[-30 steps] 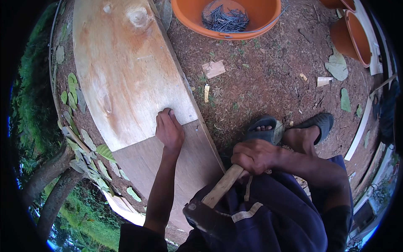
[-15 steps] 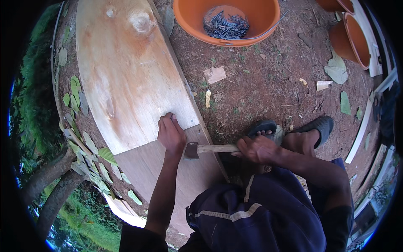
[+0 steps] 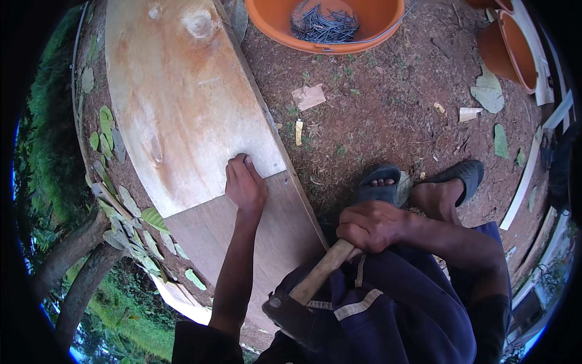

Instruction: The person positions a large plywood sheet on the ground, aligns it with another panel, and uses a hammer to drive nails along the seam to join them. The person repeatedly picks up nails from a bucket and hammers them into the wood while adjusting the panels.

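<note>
A hatchet with a pale wooden handle (image 3: 324, 272) is gripped in my right hand (image 3: 374, 225). Its dark metal head (image 3: 291, 312) hangs low over my navy clothing, off the boards. My left hand (image 3: 245, 185) is closed, with its knuckles over the pale wooden board (image 3: 182, 127), just at the seam with the browner board (image 3: 242, 242). Something small and dark shows at its fingertips, but I cannot make out what it is. Small nail heads dot the wood right of that hand, near the edge.
An orange basin (image 3: 267, 27) holding a pile of nails (image 3: 325, 25) stands beyond the boards. More orange buckets (image 3: 508, 51) are at the far right. Leaves and wood scraps (image 3: 308, 97) litter the soil; my sandalled feet (image 3: 448, 185) are right of the boards. Tree trunks (image 3: 91, 285) rise at left.
My right hand has swung the hatchet head back from beside my left wrist, down toward my body. My left hand stays closed at the seam.
</note>
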`<state>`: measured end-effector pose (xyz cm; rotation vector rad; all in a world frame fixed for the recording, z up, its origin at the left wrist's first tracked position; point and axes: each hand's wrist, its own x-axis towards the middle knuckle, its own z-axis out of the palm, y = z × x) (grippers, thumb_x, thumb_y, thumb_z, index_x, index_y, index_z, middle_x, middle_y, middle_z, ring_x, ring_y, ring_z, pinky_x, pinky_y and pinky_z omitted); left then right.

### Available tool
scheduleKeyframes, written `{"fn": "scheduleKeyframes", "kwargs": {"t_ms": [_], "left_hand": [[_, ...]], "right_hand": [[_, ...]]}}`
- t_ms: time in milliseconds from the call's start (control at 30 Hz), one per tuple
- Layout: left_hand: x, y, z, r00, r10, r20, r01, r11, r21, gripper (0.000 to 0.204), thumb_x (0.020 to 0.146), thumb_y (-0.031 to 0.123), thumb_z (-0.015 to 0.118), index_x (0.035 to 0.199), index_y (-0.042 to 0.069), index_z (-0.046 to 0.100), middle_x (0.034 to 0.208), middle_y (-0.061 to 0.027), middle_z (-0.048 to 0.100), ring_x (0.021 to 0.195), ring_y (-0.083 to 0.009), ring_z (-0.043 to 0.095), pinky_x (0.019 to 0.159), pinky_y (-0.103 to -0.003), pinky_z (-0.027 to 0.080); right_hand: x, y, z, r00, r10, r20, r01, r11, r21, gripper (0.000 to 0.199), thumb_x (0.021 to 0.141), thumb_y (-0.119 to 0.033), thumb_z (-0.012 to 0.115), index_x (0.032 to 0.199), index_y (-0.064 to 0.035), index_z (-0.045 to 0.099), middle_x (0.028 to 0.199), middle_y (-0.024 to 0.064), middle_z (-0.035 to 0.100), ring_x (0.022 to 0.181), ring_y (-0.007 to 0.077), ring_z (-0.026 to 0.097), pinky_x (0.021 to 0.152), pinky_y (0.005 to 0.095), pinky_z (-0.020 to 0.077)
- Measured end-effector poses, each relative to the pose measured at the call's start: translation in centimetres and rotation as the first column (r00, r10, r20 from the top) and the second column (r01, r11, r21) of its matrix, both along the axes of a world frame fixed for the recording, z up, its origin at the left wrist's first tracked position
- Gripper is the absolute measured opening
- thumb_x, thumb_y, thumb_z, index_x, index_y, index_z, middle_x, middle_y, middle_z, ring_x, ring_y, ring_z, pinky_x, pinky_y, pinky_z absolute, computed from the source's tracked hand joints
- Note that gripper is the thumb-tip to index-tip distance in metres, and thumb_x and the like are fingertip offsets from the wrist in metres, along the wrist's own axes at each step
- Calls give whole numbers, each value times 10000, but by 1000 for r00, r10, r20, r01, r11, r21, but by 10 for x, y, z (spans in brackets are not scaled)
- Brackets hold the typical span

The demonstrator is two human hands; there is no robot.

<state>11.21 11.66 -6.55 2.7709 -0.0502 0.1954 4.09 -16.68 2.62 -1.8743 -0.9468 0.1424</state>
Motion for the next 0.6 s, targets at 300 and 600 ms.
{"fn": "scheduleKeyframes", "kwargs": {"t_ms": [300,600], "left_hand": [[2,-2,1,999,-28,30,29,999,-25,103,1018,130,543,1057,45,588,929,-150,607,836,-370,611,690,-488,500],[3,0,2,999,-18,36,18,1000,-9,121,1027,143,532,1097,56,576,934,-139,605,868,-367,615,700,-491,507]], "right_hand": [[-12,3,-11,989,-69,-129,58,995,-85,465,1040,-458,475,962,-2,522,934,182,616,667,359,679,569,454,556],[-4,6,-5,987,-41,-156,-16,938,-346,386,1039,-402,500,982,-19,501,855,164,596,684,328,675,542,432,544]]}}
